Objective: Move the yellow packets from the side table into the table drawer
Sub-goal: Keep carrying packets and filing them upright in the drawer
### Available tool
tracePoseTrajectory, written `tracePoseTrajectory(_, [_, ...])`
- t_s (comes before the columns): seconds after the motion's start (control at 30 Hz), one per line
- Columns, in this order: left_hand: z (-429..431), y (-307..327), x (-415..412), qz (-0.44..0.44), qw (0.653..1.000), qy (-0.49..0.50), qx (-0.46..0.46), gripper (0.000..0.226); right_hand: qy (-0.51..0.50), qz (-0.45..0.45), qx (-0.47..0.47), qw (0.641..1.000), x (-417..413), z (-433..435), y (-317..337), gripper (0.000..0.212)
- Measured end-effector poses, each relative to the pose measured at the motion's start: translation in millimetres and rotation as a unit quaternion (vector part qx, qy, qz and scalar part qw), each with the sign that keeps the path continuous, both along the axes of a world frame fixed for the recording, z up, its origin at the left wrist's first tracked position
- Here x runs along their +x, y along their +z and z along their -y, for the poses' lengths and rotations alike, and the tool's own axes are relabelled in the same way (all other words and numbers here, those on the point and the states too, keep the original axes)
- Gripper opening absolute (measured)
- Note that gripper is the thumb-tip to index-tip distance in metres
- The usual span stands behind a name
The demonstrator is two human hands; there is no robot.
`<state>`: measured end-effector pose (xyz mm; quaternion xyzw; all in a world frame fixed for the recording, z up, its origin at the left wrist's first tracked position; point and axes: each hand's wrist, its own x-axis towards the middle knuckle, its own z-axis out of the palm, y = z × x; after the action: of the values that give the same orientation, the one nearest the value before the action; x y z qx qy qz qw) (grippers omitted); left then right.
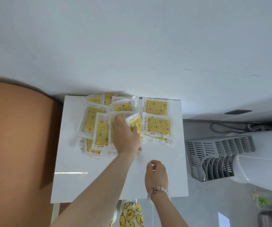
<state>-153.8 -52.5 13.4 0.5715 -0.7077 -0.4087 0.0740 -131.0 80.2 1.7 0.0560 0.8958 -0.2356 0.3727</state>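
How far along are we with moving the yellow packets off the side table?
Done: nothing shows; the drawer is out of view, so moved packets cannot be counted. In hand: the left hand grips one tilted packet on the pile; the right hand hovers, holding nothing. Left: many yellow packets lie on the side table.

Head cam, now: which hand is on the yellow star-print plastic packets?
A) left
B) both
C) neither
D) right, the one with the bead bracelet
A: the left hand grips one of the yellow star-print plastic packets piled on the white square side table. The right hand, with the bead bracelet, hovers over bare tabletop, fingers loosely curled, holding nothing.
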Motion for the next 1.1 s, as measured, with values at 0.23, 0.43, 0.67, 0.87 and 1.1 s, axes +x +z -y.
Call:
tracePoseTrajectory(0.23, [17,23,35,-0.029,0.996,-0.022,0.077,0.066,-0.084,0.018,-0.089,0.992,-56,13,12,0.027])
tracePoseTrajectory(0.43, [12,49,44,-0.067,0.964,-0.131,0.223,0.074,-0.061,0.203,-0.221,0.952,-67,30,24,0.086])
tracePoseTrajectory(0.67, [8,37,54,-0.065,0.937,-0.160,0.303,0.072,-0.114,0.347,-0.311,0.877,-41,8,18,0.068])
tracePoseTrajectory(0.87, [1,26,60,-0.019,0.936,-0.199,0.289,0.069,-0.188,0.356,-0.312,0.861,-22,3,19,0.040])
tracePoseTrajectory(1.1, [8,20,60,0.035,0.906,-0.323,0.273,0.070,-0.214,0.358,-0.295,0.860,-19,-10,14,0.028])
